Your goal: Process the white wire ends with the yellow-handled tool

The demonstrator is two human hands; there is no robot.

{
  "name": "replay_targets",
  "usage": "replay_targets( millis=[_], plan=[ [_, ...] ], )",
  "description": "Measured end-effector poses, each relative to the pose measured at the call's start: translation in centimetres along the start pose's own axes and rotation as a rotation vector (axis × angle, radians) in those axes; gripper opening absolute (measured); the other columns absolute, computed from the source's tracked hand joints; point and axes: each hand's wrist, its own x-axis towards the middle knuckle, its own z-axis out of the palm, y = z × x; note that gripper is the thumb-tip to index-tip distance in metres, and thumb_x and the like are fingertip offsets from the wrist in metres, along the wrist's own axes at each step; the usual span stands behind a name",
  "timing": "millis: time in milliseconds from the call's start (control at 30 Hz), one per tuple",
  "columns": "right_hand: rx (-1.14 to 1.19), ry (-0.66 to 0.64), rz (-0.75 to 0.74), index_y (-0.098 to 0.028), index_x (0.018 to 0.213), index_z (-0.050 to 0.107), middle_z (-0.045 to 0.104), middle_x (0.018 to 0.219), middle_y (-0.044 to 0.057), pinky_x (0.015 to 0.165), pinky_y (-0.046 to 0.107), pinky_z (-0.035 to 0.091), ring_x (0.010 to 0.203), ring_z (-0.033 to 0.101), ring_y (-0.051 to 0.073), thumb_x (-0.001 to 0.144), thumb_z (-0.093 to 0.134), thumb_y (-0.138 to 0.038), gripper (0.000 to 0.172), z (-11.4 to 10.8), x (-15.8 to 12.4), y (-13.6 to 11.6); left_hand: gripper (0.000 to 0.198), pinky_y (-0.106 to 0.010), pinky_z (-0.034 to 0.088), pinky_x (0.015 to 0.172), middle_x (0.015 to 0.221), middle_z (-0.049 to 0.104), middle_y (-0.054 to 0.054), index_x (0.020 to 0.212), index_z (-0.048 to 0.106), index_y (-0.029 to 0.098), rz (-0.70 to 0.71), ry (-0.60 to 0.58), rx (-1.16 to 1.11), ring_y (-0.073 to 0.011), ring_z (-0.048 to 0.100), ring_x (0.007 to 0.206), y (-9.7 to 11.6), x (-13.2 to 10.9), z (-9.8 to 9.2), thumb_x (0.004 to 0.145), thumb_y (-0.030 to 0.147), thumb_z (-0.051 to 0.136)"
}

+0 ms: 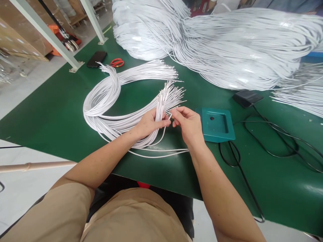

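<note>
There are two bare hands (188, 124); one smooth green table (37, 111); one pair of red-handled scissors (116, 63); one flat black rectangular case (97, 59); one square teal recessed box (218, 129); one small black boxy device (247, 98); two pale metal posts (48, 33); and thin white cables (159, 107), too many to count.

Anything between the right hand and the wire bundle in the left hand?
Nothing visible: the right hand pinches a single white wire close beside the wire bundle gripped in the left hand. The teal box lies to the right, outside that gap.
</note>
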Motion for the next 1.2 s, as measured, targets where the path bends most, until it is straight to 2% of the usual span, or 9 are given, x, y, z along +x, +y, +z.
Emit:
replay_targets(
  millis=[167, 300, 400, 500, 667, 900, 1033, 1100, 1200],
  plan=[
    [0.152, -0.082, 0.105, -0.017, 0.071, 0.067, 0.055, 0.061, -0.004, 0.052, 0.023, 0.042, 0.051, 0.041, 0.006, 0.071, 0.076, -0.033, 0.019, 0.01, 0.10, -0.01, 0.033, -0.021, 0.042, 0.061, 0.074, 0.060, 0.002, 0.078, 0.054, 0.015, -0.019, 0.020, -0.150, -0.0063, 0.053, 0.063, 0.37, -0.20, 0.32, 0.071, 0.034, 0.080],
    [0.258, -0.163, 0.236, -0.017, 0.058, 0.057, 0.046, 0.054, -0.006, 0.049, 0.022, 0.038, 0.049, 0.036, 0.006, 0.070, 0.075, -0.031, 0.026, 0.13, 0.15, -0.10, 0.034, -0.021, 0.042, 0.059, 0.075, 0.060, 0.003, 0.078, 0.051, 0.015, 0.007, 0.042, -0.187, -0.0057, 0.054, 0.061, 0.37, -0.19, 0.50, 0.071, 0.031, 0.080],
    [0.166, -0.129, 0.171, -0.018, 0.073, 0.065, 0.051, 0.056, -0.006, 0.052, 0.023, 0.039, 0.053, 0.045, 0.008, 0.071, 0.072, -0.028, 0.012, 0.09, 0.17, -0.10, 0.032, -0.022, 0.044, 0.063, 0.076, 0.064, 0.000, 0.079, 0.049, 0.016, 0.038, -0.027, -0.191, -0.0093, 0.061, 0.068, 0.30, -0.18, 0.53, 0.077, 0.033, 0.076],
    [0.046, -0.105, 0.038, -0.019, 0.096, 0.072, 0.058, 0.062, -0.006, 0.059, 0.025, 0.042, 0.056, 0.050, 0.008, 0.072, 0.069, -0.023, 0.025, -0.08, 0.18, -0.19, 0.030, -0.024, 0.046, 0.069, 0.079, 0.066, -0.001, 0.078, 0.050, 0.016, 0.073, -0.093, -0.180, -0.0099, 0.063, 0.072, 0.26, -0.22, 0.42, 0.080, 0.033, 0.073],
    [-0.025, -0.085, -0.005, -0.017, 0.080, 0.073, 0.067, 0.069, -0.002, 0.065, 0.028, 0.045, 0.060, 0.054, 0.010, 0.068, 0.074, -0.026, 0.015, -0.47, 0.24, -0.45, 0.029, -0.024, 0.047, 0.070, 0.082, 0.066, -0.002, 0.080, 0.049, 0.015, 0.080, -0.119, -0.150, -0.0095, 0.063, 0.071, 0.32, -0.39, 0.11, 0.082, 0.033, 0.072],
    [-0.071, -0.078, -0.017, -0.018, 0.069, 0.066, 0.061, 0.063, -0.004, 0.063, 0.026, 0.045, 0.059, 0.051, 0.010, 0.068, 0.073, -0.029, 0.013, -0.58, 0.40, -0.33, 0.026, -0.024, 0.047, 0.070, 0.083, 0.066, -0.002, 0.081, 0.048, 0.016, 0.086, -0.090, -0.078, -0.0099, 0.063, 0.072, 0.33, -0.31, -0.19, 0.083, 0.031, 0.069],
    [-0.068, -0.115, 0.128, -0.019, 0.063, 0.057, 0.052, 0.055, -0.005, 0.055, 0.025, 0.045, 0.052, 0.046, 0.009, 0.067, 0.064, -0.023, 0.009, -0.72, 0.42, -0.35, 0.023, -0.024, 0.046, 0.069, 0.083, 0.067, -0.002, 0.080, 0.048, 0.016, 0.099, -0.060, -0.009, -0.0100, 0.063, 0.072, 0.20, -0.25, -0.25, 0.083, 0.028, 0.068],
    [-0.033, -0.119, 0.192, -0.019, 0.068, 0.059, 0.052, 0.055, -0.006, 0.055, 0.027, 0.047, 0.051, 0.045, 0.010, 0.067, 0.061, -0.022, 0.004, -0.73, 0.34, -0.50, 0.022, -0.024, 0.046, 0.069, 0.082, 0.066, -0.002, 0.080, 0.048, 0.016, 0.106, -0.052, 0.008, -0.0100, 0.063, 0.072, 0.23, -0.26, -0.21, 0.083, 0.027, 0.067],
    [0.034, -0.099, 0.130, -0.019, 0.085, 0.067, 0.056, 0.061, -0.005, 0.062, 0.027, 0.051, 0.058, 0.052, 0.011, 0.070, 0.062, -0.024, 0.016, -0.52, 0.19, -0.66, 0.021, -0.024, 0.046, 0.070, 0.079, 0.065, -0.001, 0.079, 0.048, 0.016, 0.115, -0.050, 0.013, -0.0100, 0.063, 0.071, 0.36, -0.29, -0.09, 0.083, 0.025, 0.066]
  ],
)
